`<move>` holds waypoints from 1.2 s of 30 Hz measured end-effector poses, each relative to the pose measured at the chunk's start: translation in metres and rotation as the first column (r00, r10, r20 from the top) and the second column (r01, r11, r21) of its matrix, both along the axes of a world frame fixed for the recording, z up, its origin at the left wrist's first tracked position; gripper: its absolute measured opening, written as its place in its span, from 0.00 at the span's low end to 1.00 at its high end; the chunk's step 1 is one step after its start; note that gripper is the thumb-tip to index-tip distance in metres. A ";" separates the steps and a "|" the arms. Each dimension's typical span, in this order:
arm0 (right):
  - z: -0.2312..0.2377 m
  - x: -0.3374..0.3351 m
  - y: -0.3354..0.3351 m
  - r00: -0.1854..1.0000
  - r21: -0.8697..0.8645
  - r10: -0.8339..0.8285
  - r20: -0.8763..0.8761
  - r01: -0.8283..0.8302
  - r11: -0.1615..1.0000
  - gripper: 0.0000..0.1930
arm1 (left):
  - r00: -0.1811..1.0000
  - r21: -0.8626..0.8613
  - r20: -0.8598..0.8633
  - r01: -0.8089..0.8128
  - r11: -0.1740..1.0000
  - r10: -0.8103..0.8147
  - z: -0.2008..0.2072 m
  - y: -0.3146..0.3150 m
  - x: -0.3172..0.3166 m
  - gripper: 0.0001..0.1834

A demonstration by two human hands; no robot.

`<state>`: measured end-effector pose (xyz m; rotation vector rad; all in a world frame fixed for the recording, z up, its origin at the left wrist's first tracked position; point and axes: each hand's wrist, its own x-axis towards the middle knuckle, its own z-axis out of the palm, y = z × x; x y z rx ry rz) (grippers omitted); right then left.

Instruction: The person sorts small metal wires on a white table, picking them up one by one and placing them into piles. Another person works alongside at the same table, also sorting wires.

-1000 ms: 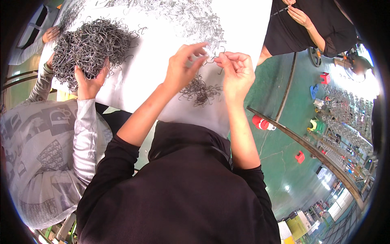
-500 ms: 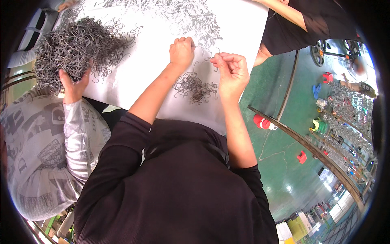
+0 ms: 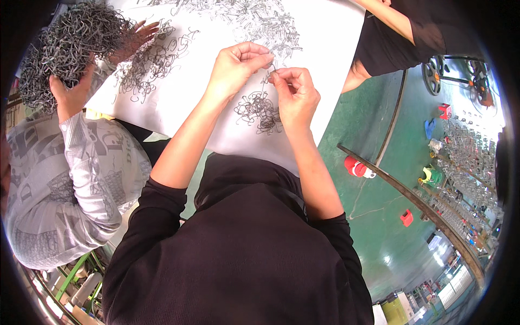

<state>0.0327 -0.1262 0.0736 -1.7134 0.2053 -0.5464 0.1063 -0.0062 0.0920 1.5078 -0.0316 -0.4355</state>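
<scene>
My left hand [image 3: 238, 69] and my right hand [image 3: 297, 100] meet above the white tabletop [image 3: 216, 140], fingertips almost touching. Between the right thumb and forefinger is a thin dark wire hook [image 3: 274, 71]. The left thumb and fingers pinch at its upper end; whatever small part they hold there is too small to make out. Just below the hands lies a loose pile of curved dark wire hooks [image 3: 259, 114]. Beyond them spreads a wide scatter of small grey metal pieces [image 3: 276, 30].
At the left, a co-worker in a grey patterned top [image 3: 70, 184] holds a large tangled bundle of dark hooks [image 3: 76, 40]. More hooks [image 3: 143, 73] lie on the table beside it. Another person's arm [image 3: 387, 19] reaches in at the far right. Green floor [image 3: 346, 127] borders the table.
My left hand has lifted off the table and come right to meet the right hand, which moved slightly left with the hook. The co-worker's bundle has shifted left, leaving hooks on the table.
</scene>
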 end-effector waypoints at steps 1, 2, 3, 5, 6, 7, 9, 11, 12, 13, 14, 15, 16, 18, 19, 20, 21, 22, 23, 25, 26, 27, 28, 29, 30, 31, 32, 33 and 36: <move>0.002 0.000 0.001 1.000 -0.016 -0.012 -0.008 0.012 1.000 0.08 | 1.000 0.004 0.015 -0.008 1.000 0.008 0.003 0.001 -0.002 0.10; 0.002 0.000 0.002 1.000 -0.046 -0.008 0.014 0.009 0.999 0.08 | 0.999 0.023 0.051 -0.012 1.000 0.011 0.004 0.003 -0.004 0.10; 0.003 0.000 0.003 1.000 -0.072 -0.015 0.018 0.016 0.997 0.07 | 0.996 0.045 0.085 -0.018 0.999 0.015 0.005 0.004 -0.005 0.10; 0.004 0.001 0.005 0.999 -0.115 -0.005 0.033 0.008 0.993 0.07 | 0.992 0.080 0.123 -0.033 0.996 0.023 0.008 0.007 -0.007 0.10; 0.006 0.002 0.007 0.999 -0.132 0.011 0.042 -0.006 0.991 0.08 | 0.992 0.092 0.124 -0.038 0.995 0.027 0.010 0.009 -0.009 0.10; 0.005 0.002 0.008 0.999 -0.149 0.013 0.040 -0.007 0.989 0.08 | 0.991 0.102 0.130 -0.045 0.994 0.031 0.007 0.008 -0.011 0.10; 0.005 0.002 0.008 0.999 -0.141 0.048 0.008 -0.046 0.989 0.07 | 0.990 0.131 0.137 -0.056 0.990 0.038 0.010 0.011 -0.014 0.09; 0.002 0.001 0.009 0.997 -0.138 0.043 -0.062 -0.051 0.989 0.06 | 0.978 0.122 0.195 -0.094 0.988 0.069 0.008 0.018 -0.016 0.09; 0.000 0.002 0.006 0.993 -0.141 0.026 -0.111 -0.042 0.989 0.06 | 0.965 0.096 0.245 -0.124 0.988 0.097 0.007 0.021 -0.015 0.10; -0.004 0.003 0.003 0.994 -0.161 0.033 -0.100 -0.049 0.986 0.06 | 0.947 0.070 0.296 -0.153 0.986 0.126 0.006 0.024 -0.014 0.10; -0.008 0.006 -0.003 0.957 -0.237 0.067 -0.283 -0.138 0.962 0.05 | 0.936 0.089 0.323 -0.175 0.981 0.137 0.005 0.030 -0.012 0.10; -0.014 0.008 -0.004 0.928 -0.374 0.122 -0.352 -0.259 0.891 0.05 | 0.925 0.107 0.350 -0.196 0.975 0.147 0.004 0.037 -0.010 0.10; -0.021 0.010 -0.005 0.891 -0.491 0.159 -0.426 -0.375 0.786 0.05 | 0.918 0.144 0.365 -0.219 0.965 0.154 0.004 0.043 -0.010 0.10; -0.038 0.017 -0.003 0.794 -0.589 0.195 -0.576 -0.568 0.576 0.06 | 0.921 0.178 0.348 -0.249 0.952 0.176 0.004 0.055 -0.009 0.09; -0.047 0.019 -0.001 0.790 -0.648 0.201 -0.579 -0.595 0.476 0.05 | 0.924 0.206 0.334 -0.266 0.942 0.188 0.004 0.060 -0.008 0.09; -0.055 0.021 0.002 0.786 -0.697 0.208 -0.582 -0.614 0.370 0.04 | 0.913 0.203 0.357 -0.282 0.938 0.197 0.004 0.064 -0.009 0.09; -0.062 0.023 0.007 0.776 -0.730 0.205 -0.597 -0.631 0.263 0.03 | 0.914 0.215 0.350 -0.289 0.933 0.203 0.004 0.070 -0.009 0.09; -0.068 0.023 0.009 0.773 -0.762 0.192 -0.604 -0.631 0.146 0.02 | 0.911 0.222 0.357 -0.295 0.929 0.204 0.003 0.073 -0.008 0.09; -0.072 0.023 0.009 0.804 -0.800 0.206 -0.557 -0.587 0.126 0.02 | 0.903 0.224 0.380 -0.303 0.926 0.203 0.003 0.075 -0.008 0.09; -0.075 0.019 0.006 0.851 -0.857 0.216 -0.478 -0.506 0.098 0.04 | 0.908 0.196 0.368 -0.283 0.939 0.198 -0.001 0.077 -0.006 0.09; -0.074 0.019 0.003 0.862 -0.857 0.202 -0.465 -0.495 0.141 0.04 | 0.908 0.178 0.371 -0.276 0.944 0.196 -0.003 0.077 -0.005 0.09; -0.070 0.019 -0.002 0.869 -0.852 0.189 -0.457 -0.489 0.187 0.05 | 0.912 0.172 0.362 -0.269 0.948 0.193 -0.005 0.077 -0.005 0.08; -0.066 0.017 -0.002 0.877 -0.847 0.163 -0.452 -0.480 0.229 0.07 | 0.917 0.166 0.352 -0.262 0.951 0.191 -0.007 0.076 -0.006 0.08; -0.060 0.015 -0.001 0.907 -0.829 0.170 -0.387 -0.422 0.366 0.07 | 0.922 0.162 0.340 -0.253 0.954 0.187 -0.009 0.076 -0.008 0.08; -0.053 0.013 0.001 0.934 -0.795 0.151 -0.323 -0.354 0.493 0.07 | 0.920 0.156 0.348 -0.245 0.957 0.179 -0.011 0.074 -0.010 0.07; -0.043 0.011 0.002 0.938 -0.724 0.087 -0.336 -0.316 0.613 0.08 | 0.918 0.149 0.358 -0.237 0.960 0.171 -0.013 0.072 -0.011 0.07; -0.032 0.009 0.003 0.945 -0.580 0.111 -0.306 -0.278 0.766 0.07 | 0.912 0.143 0.376 -0.229 0.963 0.161 -0.014 0.069 -0.011 0.07; -0.020 0.007 0.004 0.929 -0.389 0.112 -0.352 -0.255 0.885 0.06 | 0.917 0.133 0.371 -0.210 0.969 0.148 -0.015 0.065 -0.013 0.07; 0.012 0.010 0.006 0.911 0.108 0.186 -0.368 -0.157 0.982 0.06 | 0.920 0.133 0.380 -0.162 0.978 0.101 -0.015 0.051 -0.017 0.08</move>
